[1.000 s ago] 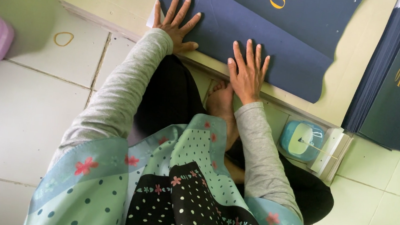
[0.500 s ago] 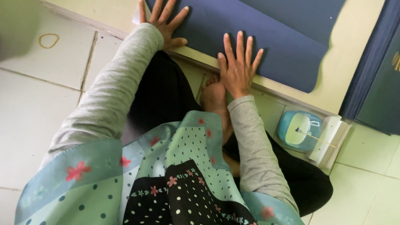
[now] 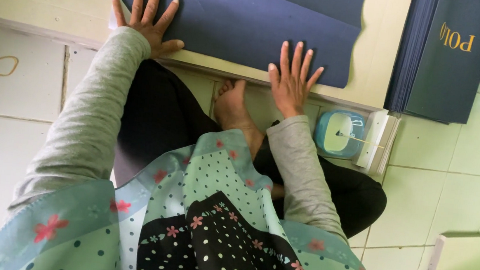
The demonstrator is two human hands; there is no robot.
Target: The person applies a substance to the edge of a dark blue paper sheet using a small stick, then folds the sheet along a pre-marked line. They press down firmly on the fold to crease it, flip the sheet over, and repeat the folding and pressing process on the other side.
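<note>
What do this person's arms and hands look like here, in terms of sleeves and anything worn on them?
Both arms are in long, plain grey knit sleeves reaching the wrists, the left sleeve and the right sleeve alike. The left hand and right hand are bare: no gloves, and no rings or watch visible. A mint and black dotted scarf with small pink flowers hangs over the upper arms.

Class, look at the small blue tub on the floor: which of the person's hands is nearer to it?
Right. The right hand lies flat on the dark sheet, just up and left of the blue tub. The left hand presses the sheet's far corner, well away.
</note>
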